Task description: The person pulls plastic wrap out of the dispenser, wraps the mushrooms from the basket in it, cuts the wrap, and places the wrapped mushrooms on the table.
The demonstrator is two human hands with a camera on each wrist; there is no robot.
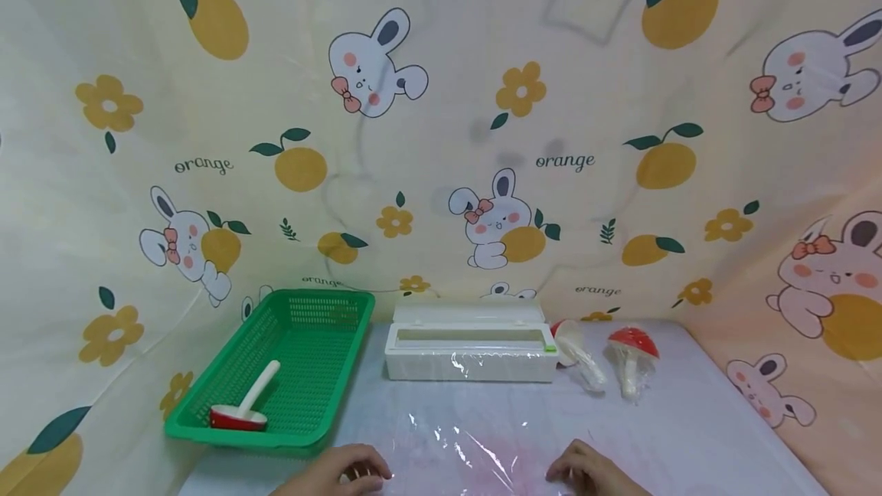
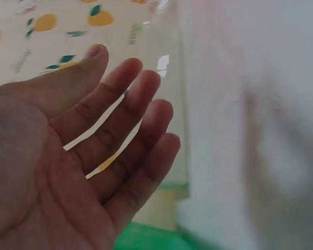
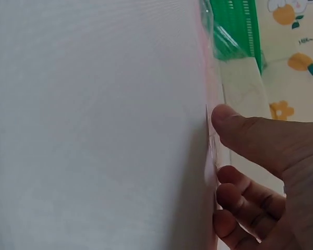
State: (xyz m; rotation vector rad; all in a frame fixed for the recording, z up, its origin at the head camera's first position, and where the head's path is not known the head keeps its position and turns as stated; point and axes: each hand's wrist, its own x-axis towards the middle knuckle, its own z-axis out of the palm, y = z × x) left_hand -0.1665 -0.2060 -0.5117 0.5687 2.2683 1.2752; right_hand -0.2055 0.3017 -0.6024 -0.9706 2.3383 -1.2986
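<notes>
Clear plastic film (image 1: 448, 431) stretches from a long white cling film dispenser (image 1: 427, 366) toward me over the pale table. At its left side is my left hand (image 1: 338, 471); in the left wrist view the fingers (image 2: 107, 133) are loosely bent, thumb apart, nothing between them. On the film's right side, my right hand (image 1: 591, 471) rests its fingertips at the table surface. The right wrist view shows thumb and fingers (image 3: 232, 195) apart, touching the surface beside the film. The film's near end is out of the head view.
On the left, a green plastic basket (image 1: 317, 373) holds a red and white toy mushroom (image 1: 258, 389) lying cap down. Right of the dispenser lie two film-wrapped red-capped mushrooms (image 1: 586, 366), one of them farther right (image 1: 630, 370). A printed curtain (image 1: 441, 136) hangs behind the table.
</notes>
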